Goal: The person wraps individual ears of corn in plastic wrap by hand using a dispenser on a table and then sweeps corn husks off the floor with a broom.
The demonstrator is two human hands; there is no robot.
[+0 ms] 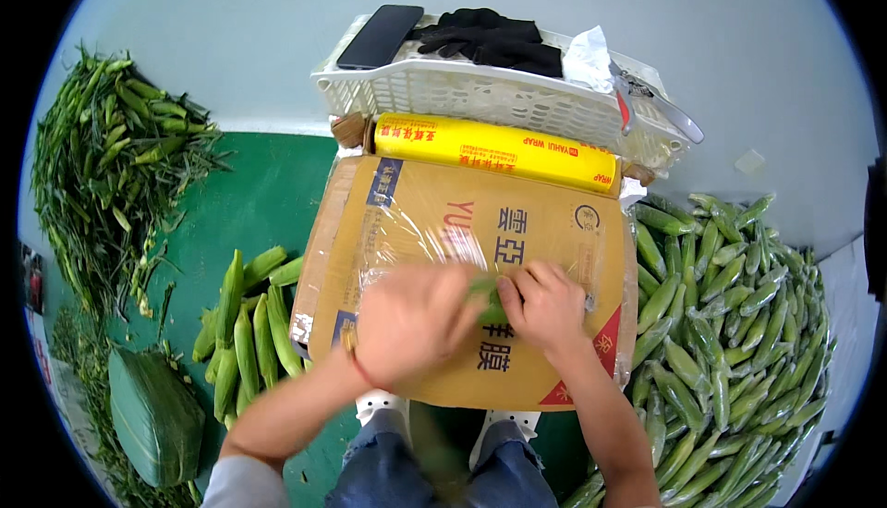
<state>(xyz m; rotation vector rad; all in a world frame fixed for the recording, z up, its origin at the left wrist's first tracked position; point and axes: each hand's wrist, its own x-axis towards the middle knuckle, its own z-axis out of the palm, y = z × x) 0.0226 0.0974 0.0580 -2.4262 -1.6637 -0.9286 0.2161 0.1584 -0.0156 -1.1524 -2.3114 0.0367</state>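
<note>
Over a brown cardboard box, my two hands meet at a green ear of corn, mostly hidden and blurred. My left hand is smeared by motion, its fingers curled closed at the ear's left end. On the other end, my right hand is closed, thumb and fingers pressed together. Clear plastic film lies across the box top. Along the box's far edge lies a yellow roll of cling film. A blurred green shape shows between my legs, too smeared to name.
A white plastic basket behind the roll carries a phone, black gloves and a red-handled tool. Unwrapped corn lies left, near a pile of husks. Film-wrapped corn is heaped right.
</note>
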